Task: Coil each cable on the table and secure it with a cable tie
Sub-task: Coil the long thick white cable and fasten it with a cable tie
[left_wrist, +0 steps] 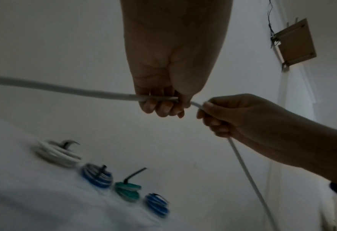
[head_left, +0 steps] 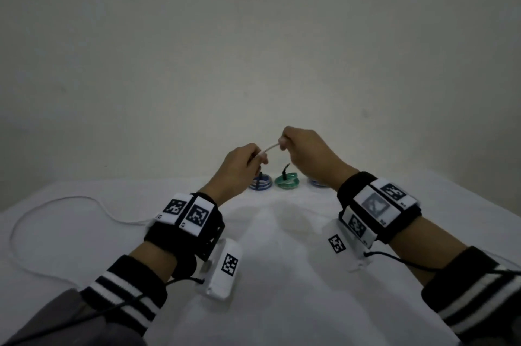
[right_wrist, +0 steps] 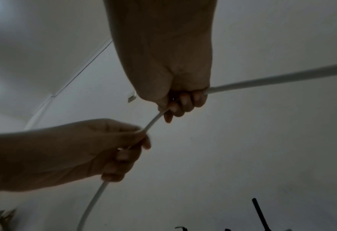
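Observation:
Both hands hold one white cable [head_left: 74, 147] in the air above the white table [head_left: 282, 275]. My left hand [head_left: 248, 160] grips it in curled fingers [left_wrist: 159, 107], and my right hand [head_left: 287, 144] grips it a short way along, slightly higher; a short span of cable [left_wrist: 196, 104] bridges the two fists. The rest of the cable [head_left: 56, 201] trails off the left hand in a big loose loop on the table's left side. In the right wrist view the cable [right_wrist: 272, 81] runs out of my right hand [right_wrist: 183, 103] to the right.
Several coiled, tied cables sit in a row at the table's far edge: a blue coil [head_left: 260, 183], a green coil [head_left: 287, 180] with a black tie tail upright, another blue coil [head_left: 317, 182], and a white coil [left_wrist: 58, 154] seen only from the left wrist. A wall stands behind.

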